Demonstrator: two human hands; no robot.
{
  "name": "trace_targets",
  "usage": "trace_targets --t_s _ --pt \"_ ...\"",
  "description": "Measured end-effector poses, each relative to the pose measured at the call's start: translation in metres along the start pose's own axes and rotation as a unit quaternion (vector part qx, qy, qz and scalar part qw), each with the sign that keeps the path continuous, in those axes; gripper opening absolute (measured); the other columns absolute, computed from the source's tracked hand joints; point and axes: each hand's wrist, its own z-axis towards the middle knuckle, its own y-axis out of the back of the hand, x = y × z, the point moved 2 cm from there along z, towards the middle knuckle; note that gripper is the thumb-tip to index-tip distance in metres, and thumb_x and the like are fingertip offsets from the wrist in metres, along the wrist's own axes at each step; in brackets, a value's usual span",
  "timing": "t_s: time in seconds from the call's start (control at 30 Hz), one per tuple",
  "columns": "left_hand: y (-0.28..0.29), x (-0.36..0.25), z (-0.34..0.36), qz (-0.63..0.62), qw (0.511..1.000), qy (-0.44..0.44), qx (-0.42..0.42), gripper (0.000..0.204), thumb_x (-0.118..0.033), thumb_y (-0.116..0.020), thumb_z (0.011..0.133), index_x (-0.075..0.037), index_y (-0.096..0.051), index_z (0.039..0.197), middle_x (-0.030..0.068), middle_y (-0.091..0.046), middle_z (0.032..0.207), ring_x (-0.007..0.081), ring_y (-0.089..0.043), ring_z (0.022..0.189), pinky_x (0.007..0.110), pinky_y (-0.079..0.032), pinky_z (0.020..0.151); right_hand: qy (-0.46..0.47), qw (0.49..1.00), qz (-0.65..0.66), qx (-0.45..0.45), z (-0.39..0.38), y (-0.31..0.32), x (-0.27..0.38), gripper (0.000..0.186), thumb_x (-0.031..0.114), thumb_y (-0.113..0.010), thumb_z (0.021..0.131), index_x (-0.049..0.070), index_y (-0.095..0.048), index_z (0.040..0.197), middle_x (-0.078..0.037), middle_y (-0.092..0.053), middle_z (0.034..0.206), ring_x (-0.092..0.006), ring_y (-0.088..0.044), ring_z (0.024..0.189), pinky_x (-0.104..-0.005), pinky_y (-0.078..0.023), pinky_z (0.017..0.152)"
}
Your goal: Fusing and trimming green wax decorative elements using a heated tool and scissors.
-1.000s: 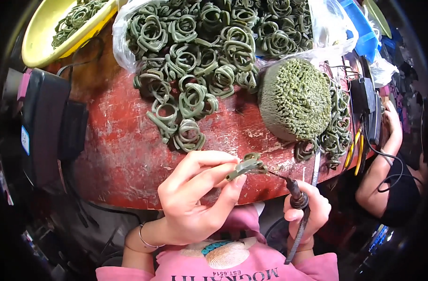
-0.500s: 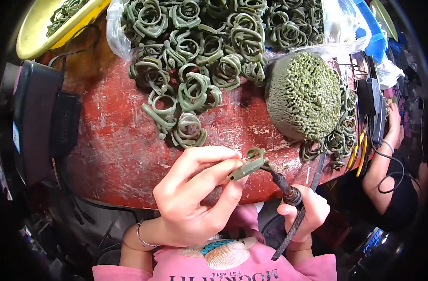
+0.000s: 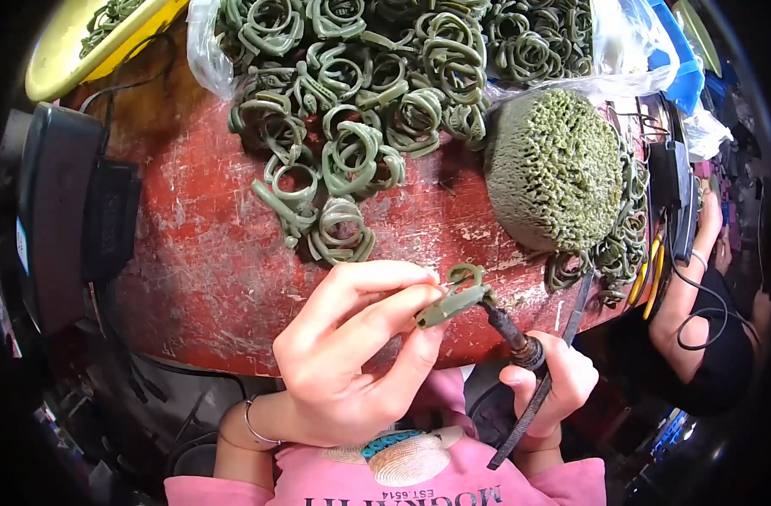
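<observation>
My left hand (image 3: 352, 346) pinches a green wax ring piece (image 3: 450, 305) between thumb and fingers, over the table's near edge. The piece has a curved loop and a flatter, blocky end. In my right hand (image 3: 558, 379) is a dark pen-like tool that looks like a wax welding pen (image 3: 510, 331), its tip touching or very close to the piece's right side. A long flat file (image 3: 520, 426) also runs through the right hand, slanting from the table down toward my lap. My fingers partly hide the wax piece.
Many green wax rings (image 3: 352, 156) lie heaped on the red table (image 3: 200, 270), beside a clear plastic bag (image 3: 210, 51). A round, rough green block (image 3: 558, 173) stands at right near yellow-handled pliers (image 3: 654, 274). Dark boxes (image 3: 65, 190) flank the left; another person's arm (image 3: 689, 287) is at far right.
The view has shifted slightly. Both hands keep nearly the same pose; the wax piece is tilted a little differently, and the pen tip stays at its right side.
</observation>
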Motion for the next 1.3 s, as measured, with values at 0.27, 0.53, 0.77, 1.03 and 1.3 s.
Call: trace_targets --t_s 0.27,0.53,0.77,1.03,1.3 --pt "0.0 0.001 0.002 0.01 1.0 -0.021 0.001 0.008 0.004 -0.056 0.072 0.007 -0.057 0.079 0.0157 -0.053 0.085 0.0144 -0.056 0.063 0.022 -0.047 0.056 0.0 1.0 0.004 -0.007 0.001 -0.002 -0.001 0.04 0.04 -0.068 0.062 0.003 -0.056 0.072 -0.002 -0.052 0.051 -0.0161 -0.05 0.04 -0.0238 -0.04 0.039" --pt "-0.001 0.002 0.002 0.003 1.0 -0.025 0.0 0.008 0.005 -0.055 0.072 0.008 -0.057 0.079 0.0158 -0.052 0.085 0.0144 -0.056 0.063 0.023 -0.048 0.055 -0.014 1.0 0.014 -0.017 0.001 -0.002 0.0 0.041 0.041 -0.068 0.062 0.003 -0.055 0.07 -0.002 -0.05 0.05 -0.016 -0.049 0.039 -0.0236 -0.039 0.039" --pt "-0.001 0.003 0.0 -0.002 1.0 -0.022 0.007 0.009 0.006 -0.054 0.073 0.008 -0.056 0.081 0.0159 -0.052 0.086 0.0139 -0.056 0.063 0.022 -0.048 0.055 -0.019 1.0 0.004 -0.015 -0.001 -0.003 0.0 0.04 0.042 -0.066 0.064 0.003 -0.055 0.07 -0.003 -0.049 0.05 -0.0166 -0.049 0.039 -0.0244 -0.039 0.039" --pt "-0.001 0.002 0.0 -0.001 1.0 -0.024 0.015 0.01 0.006 -0.054 0.073 0.009 -0.056 0.082 0.016 -0.051 0.087 0.0136 -0.056 0.063 0.022 -0.048 0.055 -0.029 0.999 0.003 -0.031 -0.005 -0.004 -0.001 0.039 0.043 -0.065 0.066 0.005 -0.056 0.072 -0.003 -0.051 0.052 -0.0176 -0.049 0.039 -0.0247 -0.04 0.039" --pt "-0.001 0.0 0.0 0.022 0.999 -0.027 0.014 0.011 0.005 -0.055 0.072 0.009 -0.056 0.083 0.0156 -0.051 0.088 0.0128 -0.056 0.064 0.02 -0.047 0.055 -0.045 0.999 0.002 -0.025 -0.009 -0.005 -0.002 0.041 0.044 -0.064 0.066 0.005 -0.056 0.073 -0.004 -0.053 0.055 -0.019 -0.051 0.042 -0.0258 -0.041 0.041"
